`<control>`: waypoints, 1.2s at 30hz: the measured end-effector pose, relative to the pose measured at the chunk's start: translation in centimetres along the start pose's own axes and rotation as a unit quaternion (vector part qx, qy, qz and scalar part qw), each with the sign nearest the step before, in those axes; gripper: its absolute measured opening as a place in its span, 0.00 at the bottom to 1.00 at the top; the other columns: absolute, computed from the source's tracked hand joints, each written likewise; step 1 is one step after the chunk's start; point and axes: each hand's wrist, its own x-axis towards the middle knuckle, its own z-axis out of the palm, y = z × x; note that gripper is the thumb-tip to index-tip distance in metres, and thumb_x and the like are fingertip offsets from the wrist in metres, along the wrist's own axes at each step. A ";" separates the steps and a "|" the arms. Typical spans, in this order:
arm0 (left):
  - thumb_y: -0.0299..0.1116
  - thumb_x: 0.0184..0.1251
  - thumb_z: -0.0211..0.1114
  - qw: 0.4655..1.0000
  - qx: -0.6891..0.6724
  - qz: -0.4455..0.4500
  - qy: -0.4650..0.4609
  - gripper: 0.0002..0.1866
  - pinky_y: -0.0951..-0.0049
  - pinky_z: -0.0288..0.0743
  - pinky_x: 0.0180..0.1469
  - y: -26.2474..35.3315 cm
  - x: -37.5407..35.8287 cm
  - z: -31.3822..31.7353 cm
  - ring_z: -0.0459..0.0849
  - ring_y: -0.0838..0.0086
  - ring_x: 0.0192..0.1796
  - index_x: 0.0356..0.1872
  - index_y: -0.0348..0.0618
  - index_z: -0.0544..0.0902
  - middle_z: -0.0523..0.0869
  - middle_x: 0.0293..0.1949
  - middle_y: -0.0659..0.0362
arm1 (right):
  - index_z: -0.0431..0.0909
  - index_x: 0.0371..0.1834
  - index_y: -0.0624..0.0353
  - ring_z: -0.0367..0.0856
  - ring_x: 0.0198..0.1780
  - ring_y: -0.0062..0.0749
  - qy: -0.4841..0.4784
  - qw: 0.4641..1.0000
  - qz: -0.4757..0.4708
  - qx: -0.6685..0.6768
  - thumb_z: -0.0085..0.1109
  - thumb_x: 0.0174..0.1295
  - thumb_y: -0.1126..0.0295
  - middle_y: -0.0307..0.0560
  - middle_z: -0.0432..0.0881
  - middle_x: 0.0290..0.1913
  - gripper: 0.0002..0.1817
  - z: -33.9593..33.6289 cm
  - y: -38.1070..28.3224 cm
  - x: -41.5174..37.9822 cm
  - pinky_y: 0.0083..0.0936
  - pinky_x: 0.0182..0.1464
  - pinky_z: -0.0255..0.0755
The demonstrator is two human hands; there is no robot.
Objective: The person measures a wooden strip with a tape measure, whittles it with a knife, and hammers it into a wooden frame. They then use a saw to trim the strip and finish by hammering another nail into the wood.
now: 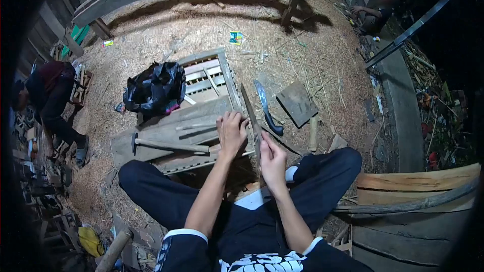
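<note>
Long, thin, flat strip (249, 106), centre: dull grey-brown.
Crumpled plastic bag (155, 90), left of centre: glossy black, a touch of magenta at its lower edge.
Slatted wooden crate (228, 75), centre: weathered pale grey.
Wooden-handled hammer (171, 145), left of centre: dark head, pale tan handle.
Curved machete (262, 99), centre: bluish-grey blade, black handle.
Square slab (297, 104), right of centre: dark grey-brown.
Small printed wrapper (235, 38), upper centre: yellow, green and blue.
Crumpled cloth-like item (91, 242), lower left: mustard yellow.
My trousers (159, 180), lower centre: plain navy-black.
My shirt (242, 239), bottom edge: black, bold white print, white-trimmed sleeves.
</note>
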 end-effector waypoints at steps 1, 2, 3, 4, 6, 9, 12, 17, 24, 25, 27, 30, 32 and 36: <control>0.34 0.64 0.75 1.000 0.012 0.008 0.010 0.07 0.58 0.61 0.59 0.0 0.0 0.1 0.80 0.62 0.51 0.35 0.46 0.85 0.85 0.40 0.60 | 0.77 0.71 0.75 0.86 0.64 0.35 -0.008 0.999 -0.034 -0.028 0.54 0.82 0.71 0.63 0.87 0.65 0.22 -0.6 -0.4 -1.1 0.31 0.66 0.77; 0.34 0.64 0.75 1.000 0.011 0.007 0.009 0.07 0.58 0.61 0.59 -0.2 -0.5 0.2 0.80 0.62 0.51 0.35 0.46 0.85 0.85 0.40 0.60 | 0.77 0.71 0.74 0.86 0.64 0.35 -0.014 0.996 -0.061 -0.058 0.54 0.82 0.71 0.63 0.87 0.65 0.22 -1.6 -0.4 -2.8 0.30 0.66 0.76; 0.34 0.64 0.74 1.000 0.006 0.003 0.009 0.07 0.58 0.61 0.59 -0.1 -0.4 0.2 0.80 0.62 0.51 0.35 0.46 0.85 0.85 0.40 0.60 | 0.77 0.71 0.74 0.85 0.64 0.33 -0.010 0.999 -0.038 -0.027 0.53 0.82 0.71 0.62 0.87 0.64 0.21 -2.5 -0.4 -4.5 0.29 0.66 0.76; 0.34 0.65 0.74 1.000 0.002 -0.001 0.010 0.07 0.58 0.61 0.59 -0.1 -0.1 0.3 0.81 0.62 0.52 0.35 0.46 0.85 0.85 0.40 0.60 | 0.77 0.71 0.74 0.85 0.64 0.33 -0.012 0.999 -0.041 -0.029 0.53 0.82 0.71 0.62 0.87 0.64 0.21 -2.5 -0.1 -3.7 0.29 0.66 0.76; 0.34 0.65 0.74 1.000 0.014 0.004 0.009 0.06 0.57 0.62 0.59 0.0 -0.2 0.2 0.81 0.62 0.52 0.35 0.46 0.85 0.85 0.41 0.60 | 0.78 0.71 0.75 0.85 0.64 0.32 0.000 0.996 -0.060 -0.062 0.53 0.82 0.70 0.63 0.87 0.64 0.21 -1.4 0.9 -2.0 0.29 0.66 0.76; 0.34 0.66 0.74 1.000 0.004 0.005 0.004 0.06 0.56 0.63 0.58 0.3 0.0 -0.4 0.81 0.61 0.51 0.35 0.46 0.85 0.85 0.40 0.60 | 0.77 0.70 0.76 0.85 0.64 0.33 -0.001 1.000 -0.021 -0.021 0.55 0.83 0.68 0.62 0.86 0.66 0.23 0.9 0.4 0.9 0.28 0.67 0.76; 0.34 0.66 0.73 1.000 0.011 -0.003 0.010 0.06 0.57 0.63 0.57 0.3 0.1 0.1 0.81 0.61 0.51 0.35 0.46 0.85 0.85 0.40 0.59 | 0.77 0.71 0.77 0.85 0.65 0.35 -0.005 1.000 -0.005 -0.001 0.55 0.83 0.68 0.63 0.85 0.67 0.23 -1.7 0.9 -3.5 0.28 0.68 0.75; 0.33 0.66 0.74 1.000 0.010 0.004 -0.005 0.06 0.58 0.63 0.56 0.4 0.1 -0.4 0.81 0.61 0.50 0.35 0.46 0.85 0.85 0.39 0.60 | 0.77 0.71 0.75 0.83 0.69 0.35 -0.005 0.999 0.011 -0.036 0.53 0.83 0.68 0.64 0.85 0.67 0.22 -0.4 0.4 -1.5 0.29 0.70 0.73; 0.33 0.65 0.74 0.999 0.032 0.008 0.000 0.06 0.59 0.63 0.58 0.1 0.0 0.1 0.81 0.62 0.51 0.36 0.47 0.85 0.86 0.41 0.60 | 0.78 0.72 0.73 0.86 0.62 0.32 0.005 0.996 -0.047 -0.076 0.54 0.83 0.67 0.61 0.87 0.65 0.23 -1.6 0.7 -3.7 0.30 0.65 0.77; 0.33 0.65 0.74 1.000 0.028 0.005 -0.003 0.06 0.59 0.63 0.58 0.3 0.0 -0.1 0.81 0.62 0.51 0.36 0.46 0.86 0.86 0.41 0.60 | 0.78 0.71 0.72 0.86 0.59 0.30 0.001 0.999 -0.026 -0.048 0.54 0.83 0.67 0.60 0.89 0.61 0.22 -0.9 1.2 -1.8 0.28 0.62 0.77; 0.34 0.66 0.74 1.000 0.022 0.002 -0.015 0.06 0.59 0.62 0.58 0.5 -0.3 -0.1 0.81 0.61 0.51 0.36 0.46 0.86 0.86 0.41 0.60 | 0.78 0.71 0.74 0.86 0.61 0.30 -0.002 0.998 -0.027 -0.051 0.54 0.83 0.67 0.61 0.88 0.62 0.23 -0.7 -0.2 -1.2 0.27 0.63 0.77; 0.35 0.67 0.73 1.000 0.016 -0.001 -0.012 0.06 0.58 0.62 0.58 0.1 0.1 0.1 0.81 0.61 0.51 0.36 0.46 0.86 0.86 0.41 0.60 | 0.77 0.71 0.76 0.84 0.66 0.32 -0.004 0.998 -0.063 -0.016 0.54 0.82 0.69 0.63 0.86 0.66 0.22 -2.3 0.4 -5.0 0.27 0.67 0.76; 0.34 0.66 0.73 1.000 0.024 0.006 -0.006 0.06 0.57 0.63 0.58 0.1 0.0 0.1 0.81 0.61 0.52 0.36 0.46 0.86 0.85 0.42 0.60 | 0.77 0.71 0.76 0.84 0.67 0.34 -0.001 1.000 -0.009 -0.022 0.53 0.82 0.71 0.64 0.85 0.67 0.22 -2.3 2.2 -3.8 0.28 0.68 0.75; 0.35 0.66 0.73 1.000 0.012 0.001 -0.019 0.06 0.55 0.62 0.61 -0.2 0.0 0.0 0.80 0.61 0.53 0.36 0.47 0.85 0.84 0.41 0.60 | 0.77 0.71 0.77 0.85 0.68 0.40 0.005 1.000 -0.014 0.011 0.52 0.83 0.70 0.66 0.85 0.66 0.22 0.4 1.9 0.2 0.33 0.70 0.74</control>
